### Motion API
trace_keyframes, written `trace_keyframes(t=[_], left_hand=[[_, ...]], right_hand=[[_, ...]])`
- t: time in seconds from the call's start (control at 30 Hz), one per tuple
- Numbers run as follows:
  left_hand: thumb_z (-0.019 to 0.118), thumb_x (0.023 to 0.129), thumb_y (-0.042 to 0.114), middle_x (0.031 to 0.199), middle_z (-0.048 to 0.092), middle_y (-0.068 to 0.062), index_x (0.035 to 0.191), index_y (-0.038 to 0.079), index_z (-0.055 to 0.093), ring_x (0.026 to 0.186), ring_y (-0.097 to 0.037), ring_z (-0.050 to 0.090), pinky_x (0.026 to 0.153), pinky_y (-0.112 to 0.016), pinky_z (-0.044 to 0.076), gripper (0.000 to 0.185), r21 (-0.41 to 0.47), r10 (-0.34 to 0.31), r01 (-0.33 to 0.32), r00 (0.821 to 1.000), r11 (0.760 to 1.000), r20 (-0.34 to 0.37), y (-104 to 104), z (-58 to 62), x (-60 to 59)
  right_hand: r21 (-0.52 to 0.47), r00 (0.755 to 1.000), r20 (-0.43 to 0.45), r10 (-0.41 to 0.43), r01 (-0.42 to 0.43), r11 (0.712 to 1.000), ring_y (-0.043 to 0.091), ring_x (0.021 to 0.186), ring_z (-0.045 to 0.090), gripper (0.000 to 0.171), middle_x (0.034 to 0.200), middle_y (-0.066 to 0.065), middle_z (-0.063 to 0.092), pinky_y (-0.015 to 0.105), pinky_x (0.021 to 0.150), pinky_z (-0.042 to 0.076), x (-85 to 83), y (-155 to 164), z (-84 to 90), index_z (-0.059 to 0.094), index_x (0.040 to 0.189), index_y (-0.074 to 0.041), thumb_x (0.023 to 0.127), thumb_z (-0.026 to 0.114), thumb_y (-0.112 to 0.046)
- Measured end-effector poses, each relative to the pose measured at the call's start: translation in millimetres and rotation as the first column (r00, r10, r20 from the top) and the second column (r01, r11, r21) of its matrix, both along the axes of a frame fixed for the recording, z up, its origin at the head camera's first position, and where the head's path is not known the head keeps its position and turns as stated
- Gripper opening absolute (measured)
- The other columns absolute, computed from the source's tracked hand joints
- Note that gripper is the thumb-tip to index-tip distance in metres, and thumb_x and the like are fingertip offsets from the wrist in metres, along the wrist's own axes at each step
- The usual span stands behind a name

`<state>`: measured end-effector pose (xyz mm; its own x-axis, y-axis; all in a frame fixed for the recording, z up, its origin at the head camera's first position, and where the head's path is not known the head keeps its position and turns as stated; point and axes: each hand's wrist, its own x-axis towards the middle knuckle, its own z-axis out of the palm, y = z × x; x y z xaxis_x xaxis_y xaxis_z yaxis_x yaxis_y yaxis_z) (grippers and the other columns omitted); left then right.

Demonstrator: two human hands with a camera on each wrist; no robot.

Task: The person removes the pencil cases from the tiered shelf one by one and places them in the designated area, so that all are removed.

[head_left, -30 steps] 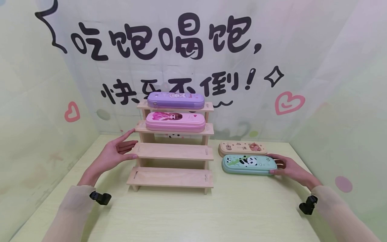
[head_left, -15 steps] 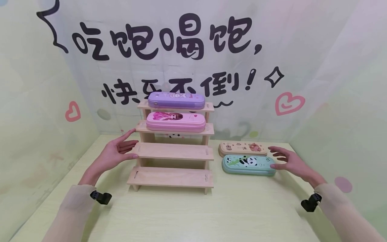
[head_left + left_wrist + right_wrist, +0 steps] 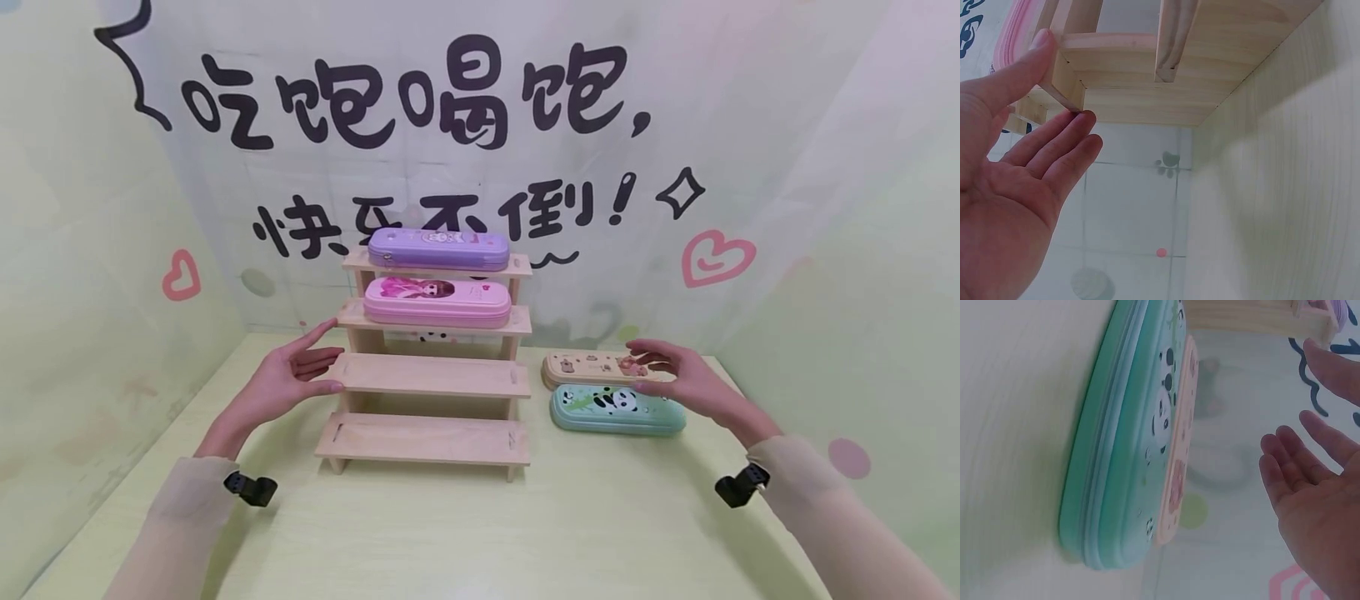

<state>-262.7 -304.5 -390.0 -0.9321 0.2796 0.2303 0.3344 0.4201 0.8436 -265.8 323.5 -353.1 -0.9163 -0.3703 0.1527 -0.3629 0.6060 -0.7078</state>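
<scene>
A stepped wooden rack (image 3: 431,375) stands on the table. My left hand (image 3: 277,387) is at its left side, with the index fingertip by the pink case's tier and the thumb at the end of the tier below. In the left wrist view, nearly straight fingers (image 3: 1063,147) touch a board end. On the right lie a beige pencil case (image 3: 581,367) with animal drawings and, in front of it, a mint-green panda pencil case (image 3: 618,410). Above their right ends hovers my right hand (image 3: 697,385), fingers spread and holding nothing. It covers part of both cases.
A purple pencil case (image 3: 438,250) lies on the rack's top tier. One tier down is a pink pencil case (image 3: 435,302) with a doll picture. Printed cloth walls (image 3: 840,250) close off the back and both sides.
My right hand has let go of the panda case's right end, opened its fingers, then risen and moved left over the cases. The left hand stays at the rack.
</scene>
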Motion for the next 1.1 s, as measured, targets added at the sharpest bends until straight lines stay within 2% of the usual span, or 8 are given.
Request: trace_keyframes(t=[0.13,0.27,0.33,0.53,0.73,1.1], left_hand=[[0.089,0.088,0.019,0.149,0.056,-0.025,0.167,0.037,0.03,0.137,-0.041,0.055,0.104,-0.042,0.051,0.1,-0.005,0.001,-0.001,1.0,1.0,-0.001,0,0.2,0.3],[0.089,0.088,0.019,0.149,0.056,-0.025,0.167,0.037,0.031,0.137,-0.041,0.055,0.104,-0.041,0.051,0.1,-0.009,0.005,-0.005,1.0,1.0,-0.004,0,-0.2,0.0],[0.089,0.088,0.019,0.149,0.056,-0.025,0.167,0.037,0.031,0.137,-0.04,0.055,0.104,-0.039,0.051,0.1,-0.01,0.006,-0.006,1.0,1.0,-0.005,-1,-0.5,0.0],[0.089,0.088,0.019,0.149,0.056,-0.025,0.167,0.036,0.031,0.137,-0.041,0.055,0.102,-0.027,0.053,0.099,-0.006,0.008,-0.008,1.0,1.0,-0.013,-2,-0.7,0.2],[0.088,0.088,0.017,0.149,0.056,-0.025,0.167,0.036,0.031,0.137,-0.041,0.055,0.1,-0.023,0.054,0.099,0.007,0.002,-0.002,1.0,1.0,-0.009,-2,-0.9,-0.2],[0.088,0.088,0.017,0.149,0.056,-0.025,0.167,0.037,0.031,0.137,-0.04,0.055,0.105,-0.042,0.05,0.1,-0.002,0.002,-0.002,1.0,1.0,-0.01,0,-0.6,-2.0]], right_hand=[[-0.037,1.0,0.015,0.016,-0.015,0.999,0.04,0.13,0.057,0.066,0.145,0.016,0.059,0.027,0.105,0.052,-7.1,-20,3.6,0.052,0.153,-0.005,0.096,0.08,-0.022],[-0.076,0.999,0.02,0.046,-0.044,0.996,0.041,0.136,0.053,0.066,0.149,0.017,0.056,0.05,0.115,0.047,-13.6,-44,10.8,0.051,0.153,-0.005,0.097,0.08,-0.021],[-0.09,0.998,0.011,0.056,-0.054,0.994,0.041,0.138,0.052,0.066,0.15,0.018,0.055,0.057,0.118,0.041,-17.0,-56,15.1,0.051,0.153,-0.003,0.096,0.08,-0.02],[-0.101,0.997,-0.038,0.064,-0.068,0.993,0.037,0.139,0.05,0.068,0.151,0.016,0.056,0.054,0.122,0.037,-29.2,-95,28.4,0.052,0.152,-0.003,0.094,0.083,-0.02],[-0.119,0.995,-0.061,0.075,-0.082,0.99,0.033,0.135,0.054,0.069,0.149,0.013,0.057,0.05,0.12,0.041,-38.3,-126,41.6,0.053,0.151,-0.005,0.092,0.085,-0.02],[-0.174,0.997,-0.041,0.062,-0.068,0.982,0.037,0.137,0.053,0.07,0.151,0.018,0.054,0.048,0.12,0.041,-47.7,-164,60.2,0.05,0.152,-0.001,0.093,0.083,-0.022]])
